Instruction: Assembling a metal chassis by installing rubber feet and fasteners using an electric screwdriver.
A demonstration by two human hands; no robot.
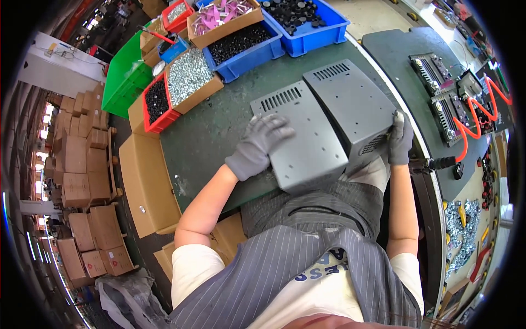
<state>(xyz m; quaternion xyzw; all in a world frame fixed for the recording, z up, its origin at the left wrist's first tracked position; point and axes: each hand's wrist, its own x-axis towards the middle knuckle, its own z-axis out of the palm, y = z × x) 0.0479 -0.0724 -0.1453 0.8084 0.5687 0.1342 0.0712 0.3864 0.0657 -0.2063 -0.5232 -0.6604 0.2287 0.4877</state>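
Two dark grey sheet-metal covers stand side by side on the dark green bench, each with a row of vent slots at its far end and small holes in the top. The left cover [308, 140] is turned slightly away from the right cover [359, 98], leaving a narrow wedge of gap. My left hand [262, 143], in a grey glove, lies with its fingers outstretched over the left cover's top and left edge. On the other side, my gloved right hand [401, 140] grips the near right corner of the right cover; its thumb side is partly hidden.
Blue bins [246, 52] with black parts, a carton of silver screws [189, 77] and a red bin [158, 104] line the bench's far side. A green crate [127, 77] stands left. An orange coiled hose [466, 131] and metal fixtures [438, 82] are right.
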